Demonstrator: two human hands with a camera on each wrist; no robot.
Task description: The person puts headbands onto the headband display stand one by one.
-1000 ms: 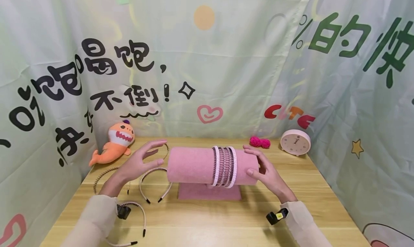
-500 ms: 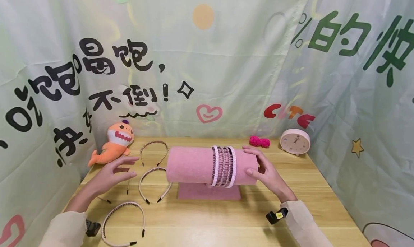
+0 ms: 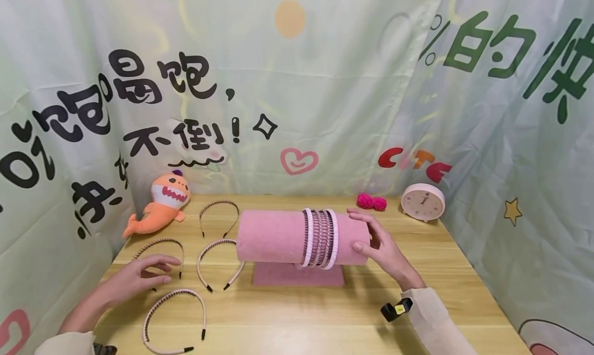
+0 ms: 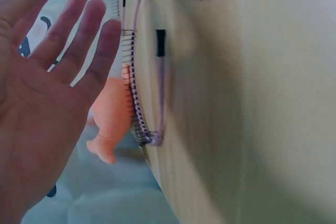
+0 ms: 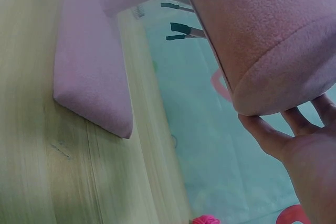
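A pink plush headband stand (image 3: 271, 236) stands mid-table, its roll lying crosswise above a flat base. Several headbands (image 3: 320, 239), the outermost ones white, sit side by side round the roll. My right hand (image 3: 385, 246) holds the roll's right end, thumb in front and fingers over the top; in the right wrist view, fingertips (image 5: 260, 129) meet the end's edge. My left hand (image 3: 132, 283) hovers at the left with fingers loosely extended and nothing in it. It partly covers a thin spiral-wrapped headband (image 3: 160, 240). A pale pink headband (image 3: 178, 291) lies just in front of it.
Two more headbands lie left of the stand, a pale one (image 3: 220, 241) and a darker one (image 3: 219, 202) behind it. An orange shark plush (image 3: 162, 203) sits back left. Pink yarn (image 3: 371, 202) and a round clock (image 3: 423, 202) stand back right. Printed curtains enclose the table.
My left hand has moved left and toward me, away from the stand, uncovering the headbands at the back and front left. My right hand stays on the roll's end.
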